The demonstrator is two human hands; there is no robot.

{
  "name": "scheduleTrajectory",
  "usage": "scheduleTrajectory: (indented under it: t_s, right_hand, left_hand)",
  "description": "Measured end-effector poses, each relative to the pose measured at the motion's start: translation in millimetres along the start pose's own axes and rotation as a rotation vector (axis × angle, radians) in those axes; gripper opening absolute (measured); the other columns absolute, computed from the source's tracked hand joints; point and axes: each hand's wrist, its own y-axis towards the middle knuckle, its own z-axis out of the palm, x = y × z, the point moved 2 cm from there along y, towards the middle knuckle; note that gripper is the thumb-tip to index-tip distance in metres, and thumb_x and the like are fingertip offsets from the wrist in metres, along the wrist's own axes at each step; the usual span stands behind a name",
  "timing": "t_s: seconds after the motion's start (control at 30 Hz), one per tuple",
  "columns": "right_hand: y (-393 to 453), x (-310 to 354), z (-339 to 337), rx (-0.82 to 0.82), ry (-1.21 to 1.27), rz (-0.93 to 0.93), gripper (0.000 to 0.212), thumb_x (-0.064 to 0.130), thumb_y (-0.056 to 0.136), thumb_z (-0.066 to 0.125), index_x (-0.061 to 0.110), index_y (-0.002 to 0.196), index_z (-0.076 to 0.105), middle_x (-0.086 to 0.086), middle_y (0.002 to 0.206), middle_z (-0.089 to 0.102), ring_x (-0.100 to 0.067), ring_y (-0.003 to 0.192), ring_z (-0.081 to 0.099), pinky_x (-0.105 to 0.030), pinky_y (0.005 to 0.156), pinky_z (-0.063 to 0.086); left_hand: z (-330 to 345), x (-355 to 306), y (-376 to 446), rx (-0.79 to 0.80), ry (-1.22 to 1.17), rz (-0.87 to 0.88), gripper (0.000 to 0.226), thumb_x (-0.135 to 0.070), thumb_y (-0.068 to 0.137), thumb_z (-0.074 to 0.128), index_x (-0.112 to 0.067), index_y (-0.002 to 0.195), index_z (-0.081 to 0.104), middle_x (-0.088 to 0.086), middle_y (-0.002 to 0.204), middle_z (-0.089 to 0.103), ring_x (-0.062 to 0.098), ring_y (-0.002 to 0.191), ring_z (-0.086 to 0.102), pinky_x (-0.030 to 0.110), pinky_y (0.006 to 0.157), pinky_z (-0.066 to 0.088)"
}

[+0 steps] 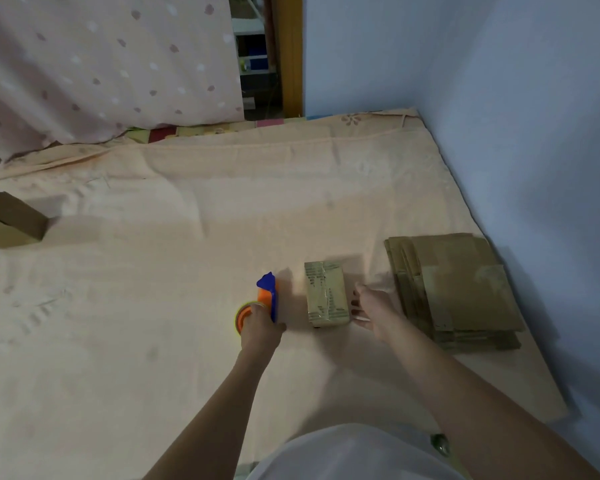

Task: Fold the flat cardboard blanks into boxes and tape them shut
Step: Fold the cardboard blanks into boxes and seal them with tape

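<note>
A small folded cardboard box [327,295] with clear tape across its top lies on the peach bedsheet [187,220]. My right hand [369,311] is beside the box's right side, fingers spread and touching or nearly touching it. My left hand [262,325] grips an orange and blue tape dispenser [262,299], which rests on the sheet just left of the box. A stack of flat cardboard blanks [454,289] lies to the right, near the wall.
Another folded box [9,220] sits at the far left edge. A pink dotted curtain [101,64] hangs behind the bed. Blue walls [534,133] border the bed on the right. A white garment [354,455] covers my lap.
</note>
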Motion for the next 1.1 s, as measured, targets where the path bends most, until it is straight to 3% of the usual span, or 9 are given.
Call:
scheduleTrajectory:
  t_s: [0.23,0.3,0.4,0.5,0.6,0.7,0.8,0.97,1.1]
  right_hand:
    - [3.2,10.8,-21.6,-0.128,-0.131,-0.22,0.023,0.032,0.1,0.056,0.015,0.115,0.061,-0.006,0.114,0.065,-0.026,0.106,0.063,-0.047,0.097,0.054]
    - [3.0,13.9,-27.9,-0.149,-0.142,-0.275,0.024,0.03,0.097,0.056,0.016,0.115,0.064,-0.007,0.112,0.067,-0.026,0.103,0.064,-0.05,0.096,0.054]
    - [-5.2,12.1,-29.1,-0.164,-0.147,-0.299,0.022,0.028,0.095,0.055,0.016,0.112,0.064,-0.005,0.105,0.068,-0.024,0.095,0.066,-0.047,0.089,0.057]
    - [-22.8,12.1,-17.6,-0.248,-0.179,-0.407,0.017,0.02,0.096,0.055,0.017,0.109,0.066,-0.001,0.102,0.068,-0.021,0.093,0.066,-0.037,0.081,0.054]
    - [-45.6,22.1,0.6,-0.277,-0.099,-0.589,0.014,0.015,0.096,0.056,0.026,0.094,0.066,0.001,0.098,0.072,-0.018,0.093,0.07,-0.041,0.086,0.057]
    - [-57.3,42.8,17.9,-0.186,-0.194,-0.606,0.021,0.023,0.098,0.055,0.022,0.116,0.064,0.002,0.118,0.068,-0.019,0.109,0.065,-0.038,0.098,0.052]
    - [-56.5,62.5,27.3,0.072,-0.342,-0.371,0.05,0.04,0.104,0.047,0.009,0.144,0.047,-0.004,0.143,0.052,-0.023,0.127,0.053,-0.036,0.107,0.043]
    - [-62.2,73.5,23.6,0.441,0.005,-0.032,0.048,0.043,0.105,0.047,0.001,0.124,0.057,-0.023,0.116,0.069,-0.034,0.1,0.073,-0.044,0.084,0.061]
    - [-71.7,71.3,17.0,0.493,0.053,-0.067,0.033,0.02,0.1,0.062,-0.003,0.124,0.063,-0.025,0.11,0.072,-0.034,0.101,0.073,-0.042,0.084,0.061]
  left_hand:
    - [-6.4,12.2,7.0,-0.093,-0.11,0.016,0.017,0.005,0.082,0.055,-0.006,0.089,0.045,0.007,0.075,0.054,0.02,0.063,0.05,0.027,0.049,0.033]
    - [-19.0,13.6,6.3,-0.15,-0.165,0.009,0.02,0.003,0.081,0.053,-0.006,0.094,0.041,0.008,0.082,0.054,0.03,0.073,0.056,0.034,0.058,0.042]
    - [-37.4,19.3,-0.2,-0.188,-0.106,0.037,0.046,-0.012,0.077,0.074,-0.01,0.102,0.035,0.007,0.094,0.056,0.031,0.084,0.058,0.042,0.073,0.05]
    - [-56.2,15.9,-10.3,-0.186,-0.132,0.138,0.056,-0.009,0.068,0.081,-0.012,0.099,0.034,0.007,0.09,0.06,0.026,0.076,0.06,0.04,0.061,0.052]
    - [-72.9,-0.5,-22.5,-0.094,-0.233,0.214,0.046,-0.008,0.076,0.076,-0.01,0.104,0.04,0.002,0.087,0.06,0.018,0.073,0.06,0.026,0.052,0.048]
    - [-85.8,-20.8,-37.3,-0.015,-0.223,0.369,0.048,-0.015,0.077,0.079,-0.015,0.109,0.043,-0.004,0.093,0.06,0.01,0.08,0.06,0.015,0.055,0.046]
    - [-94.7,-33.7,-46.5,0.043,-0.2,0.506,0.054,-0.018,0.075,0.084,-0.019,0.112,0.044,-0.01,0.098,0.061,0.009,0.086,0.063,0.012,0.06,0.05]
    - [-101.8,-41.1,-54.3,0.076,-0.222,0.602,0.058,-0.02,0.072,0.088,-0.024,0.112,0.046,-0.012,0.102,0.063,0.008,0.091,0.064,0.011,0.066,0.051]
    - [-103.1,-40.8,-56.5,0.089,-0.258,0.629,0.057,-0.019,0.071,0.088,-0.025,0.111,0.047,-0.012,0.103,0.065,0.002,0.094,0.063,0.014,0.069,0.053]
